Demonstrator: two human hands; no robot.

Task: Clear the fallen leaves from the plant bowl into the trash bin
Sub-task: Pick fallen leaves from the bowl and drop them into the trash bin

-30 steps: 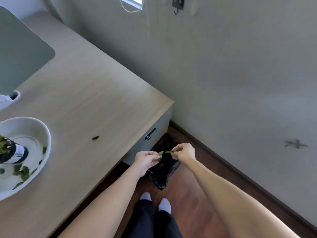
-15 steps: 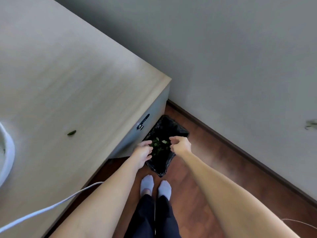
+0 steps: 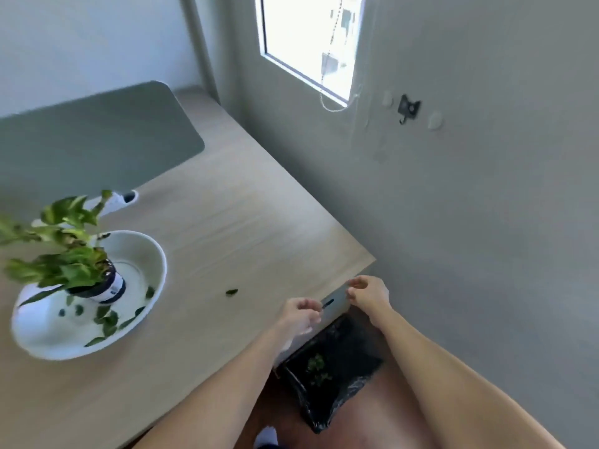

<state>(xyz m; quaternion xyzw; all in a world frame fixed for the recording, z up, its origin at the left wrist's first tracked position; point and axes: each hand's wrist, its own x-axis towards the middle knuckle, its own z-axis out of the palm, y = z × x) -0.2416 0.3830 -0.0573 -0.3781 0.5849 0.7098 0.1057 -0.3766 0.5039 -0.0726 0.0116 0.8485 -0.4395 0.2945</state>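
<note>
A white plant bowl (image 3: 152, 251) stands on the wooden desk at the left, with a potted green plant (image 3: 68, 257) in its middle. Several fallen leaves (image 3: 108, 317) lie on the bowl's floor. One stray leaf (image 3: 231, 291) lies on the desk to the right of the bowl. The trash bin (image 3: 348, 388), lined with a black bag, stands on the floor below the desk's corner and holds a few green leaves. My left hand (image 3: 299, 314) hovers over the desk edge and my right hand (image 3: 368, 291) is just past the corner, both above the bin, fingers loosely curled and holding nothing.
The desk (image 3: 246, 222) fills the left half, with a grey mat (image 3: 97, 137) at its back and a small white object (image 3: 120, 199) behind the bowl. A grey wall with a window (image 3: 308, 43) and a black hook (image 3: 409, 108) runs along the right. My socked foot (image 3: 267, 437) is on the wood floor.
The leaves pinched between my fingers a second ago now lie in the bin. Both hands have risen from the bin to desk-corner height, and my view has swung up and left.
</note>
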